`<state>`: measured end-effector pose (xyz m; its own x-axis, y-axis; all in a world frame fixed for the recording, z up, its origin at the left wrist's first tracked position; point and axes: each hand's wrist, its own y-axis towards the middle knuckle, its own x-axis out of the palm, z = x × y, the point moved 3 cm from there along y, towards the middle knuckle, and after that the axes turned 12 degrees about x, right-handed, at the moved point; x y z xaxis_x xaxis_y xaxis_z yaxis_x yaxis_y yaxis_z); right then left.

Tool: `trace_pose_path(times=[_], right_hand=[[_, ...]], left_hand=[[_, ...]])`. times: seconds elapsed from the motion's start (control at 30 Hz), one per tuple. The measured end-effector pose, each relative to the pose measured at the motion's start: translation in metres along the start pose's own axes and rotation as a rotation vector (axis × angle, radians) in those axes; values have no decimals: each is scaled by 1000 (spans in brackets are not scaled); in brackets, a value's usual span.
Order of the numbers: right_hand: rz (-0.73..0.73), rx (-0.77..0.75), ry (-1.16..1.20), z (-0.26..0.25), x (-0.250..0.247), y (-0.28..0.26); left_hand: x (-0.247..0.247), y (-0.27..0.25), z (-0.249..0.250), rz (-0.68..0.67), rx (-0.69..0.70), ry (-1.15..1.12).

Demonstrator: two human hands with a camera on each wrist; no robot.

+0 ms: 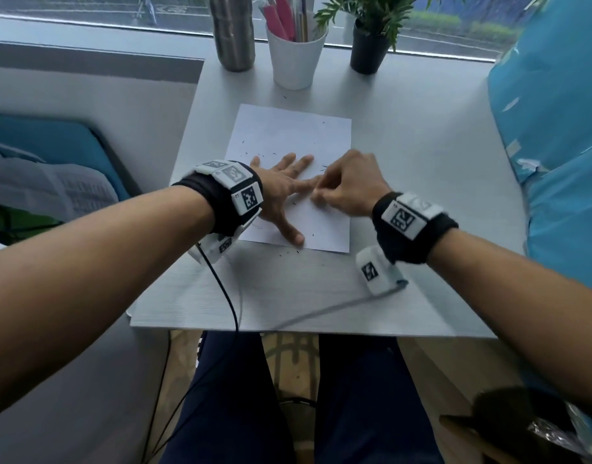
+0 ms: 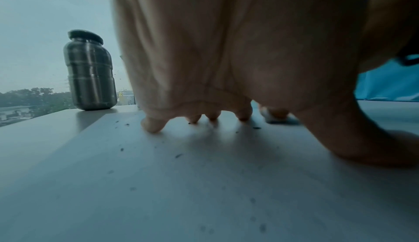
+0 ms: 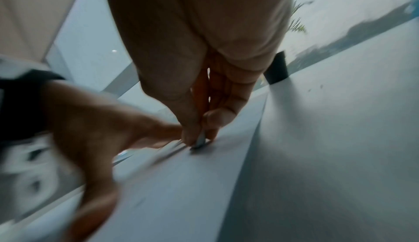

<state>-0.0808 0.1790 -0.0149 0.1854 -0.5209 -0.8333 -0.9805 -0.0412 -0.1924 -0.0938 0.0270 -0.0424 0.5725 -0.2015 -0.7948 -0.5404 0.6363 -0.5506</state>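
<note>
A white sheet of paper (image 1: 288,135) lies on the grey table (image 1: 421,169), with small dark crumbs (image 1: 242,141) scattered over it. My left hand (image 1: 284,182) lies flat on the sheet with fingers spread and pressing down, also seen from beneath in the left wrist view (image 2: 226,84). My right hand (image 1: 318,194) meets the left fingertips and pinches a small pale eraser-like piece (image 3: 200,142) against the paper. The same piece (image 2: 275,119) shows white under the right fingers. The right wrist view is blurred by motion.
At the table's far edge by the window stand a steel bottle (image 1: 232,31), a white cup of pens (image 1: 296,58) and a black potted plant (image 1: 368,48). A blue bag (image 1: 555,128) fills the right side. Cables run off the near table edge.
</note>
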Motion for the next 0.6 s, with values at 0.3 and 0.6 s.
trace_pose_path(times=[0.3, 0.6], right_hand=[[-12, -1, -23, -1, -2, 5], [-26, -52, -84, 0, -7, 5]], left_hand=[[-1, 2, 0, -11, -27, -23], [-4, 2, 5, -38, -58, -2]])
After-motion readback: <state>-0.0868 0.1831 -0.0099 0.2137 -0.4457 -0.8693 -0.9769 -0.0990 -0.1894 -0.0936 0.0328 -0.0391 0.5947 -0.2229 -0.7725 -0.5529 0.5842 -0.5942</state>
